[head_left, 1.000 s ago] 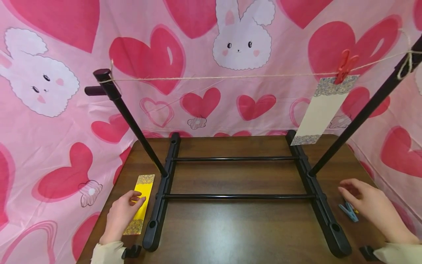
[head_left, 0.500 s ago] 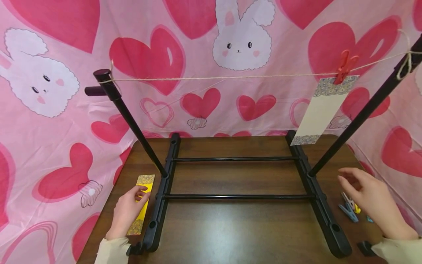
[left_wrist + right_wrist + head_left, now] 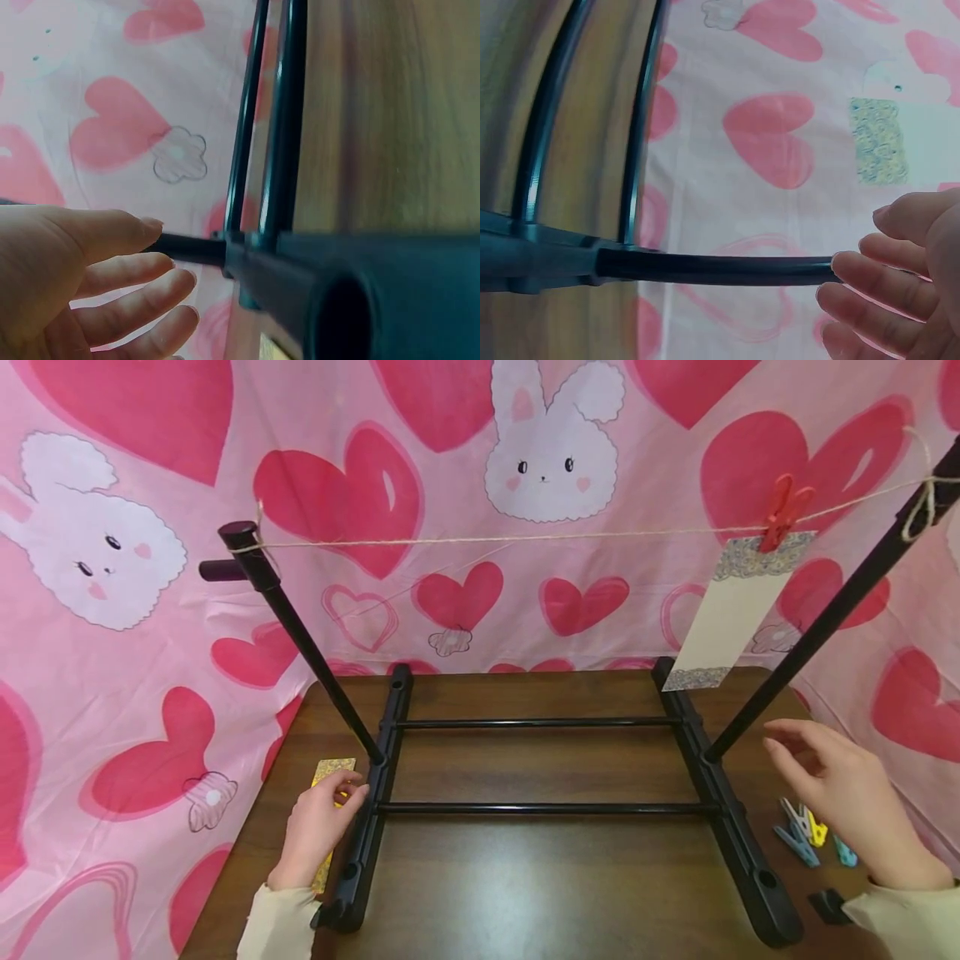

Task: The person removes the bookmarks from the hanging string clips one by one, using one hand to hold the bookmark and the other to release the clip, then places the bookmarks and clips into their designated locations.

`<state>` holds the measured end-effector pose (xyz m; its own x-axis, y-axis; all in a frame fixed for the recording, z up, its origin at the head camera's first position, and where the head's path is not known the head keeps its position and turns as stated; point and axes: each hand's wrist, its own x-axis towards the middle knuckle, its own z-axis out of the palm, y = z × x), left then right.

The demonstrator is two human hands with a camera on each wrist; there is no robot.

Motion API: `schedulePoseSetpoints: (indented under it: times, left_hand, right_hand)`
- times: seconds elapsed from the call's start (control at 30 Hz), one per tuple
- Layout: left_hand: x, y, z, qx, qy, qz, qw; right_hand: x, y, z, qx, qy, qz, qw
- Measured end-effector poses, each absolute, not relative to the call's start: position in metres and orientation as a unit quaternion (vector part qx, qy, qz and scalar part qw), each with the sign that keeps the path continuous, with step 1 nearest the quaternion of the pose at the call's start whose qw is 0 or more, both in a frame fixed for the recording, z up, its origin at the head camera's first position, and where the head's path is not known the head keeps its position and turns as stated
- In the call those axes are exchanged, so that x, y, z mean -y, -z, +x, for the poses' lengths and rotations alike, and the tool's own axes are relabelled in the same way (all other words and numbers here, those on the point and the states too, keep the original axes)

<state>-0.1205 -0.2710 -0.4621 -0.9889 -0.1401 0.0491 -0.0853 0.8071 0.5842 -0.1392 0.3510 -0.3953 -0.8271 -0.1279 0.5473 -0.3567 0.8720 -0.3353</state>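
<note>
My left hand (image 3: pixel 321 827) hovers over a yellow paper strip (image 3: pixel 334 767) with patterned ends, covering much of it in the head view. Its fingers are loosely bent with nothing between them, as the left wrist view of the same hand (image 3: pixel 127 277) also shows. On the other side my right hand (image 3: pixel 847 793), relaxed and holding nothing, hovers above several small clothespins: blue (image 3: pixel 797 845), yellow (image 3: pixel 817 832) and teal (image 3: pixel 845 852). A cream paper strip (image 3: pixel 733 618) with lace-patterned ends hangs from the string (image 3: pixel 480 538) by a red clothespin (image 3: pixel 783 517).
A black rack stands on the brown table (image 3: pixel 547 885), with a left post (image 3: pixel 315 652), a right post (image 3: pixel 810 652) and low crossbars (image 3: pixel 540 808) joining its feet. The string runs between the posts. Pink heart-and-bunny cloth (image 3: pixel 465 460) surrounds the back and sides.
My left hand has shifted right, from beside the yellow strip to over it and close to the rack's left foot. My right hand has moved up, uncovering more clothespins.
</note>
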Motion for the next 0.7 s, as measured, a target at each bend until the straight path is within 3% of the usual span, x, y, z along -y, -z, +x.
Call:
schedulePoseSetpoints:
  times: [0.43, 0.7]
  left_hand:
    - [0.229, 0.454, -0.140, 0.946, 0.315, 0.011, 0.070]
    - [0.204, 0.447, -0.149, 0.935, 0.341, -0.025, 0.094]
  right_hand:
    - [-0.339, 0.371, -0.141, 0.921, -0.221, 0.149, 0.284]
    - [-0.336, 0.358, -0.144, 0.903, -0.221, 0.171, 0.326]
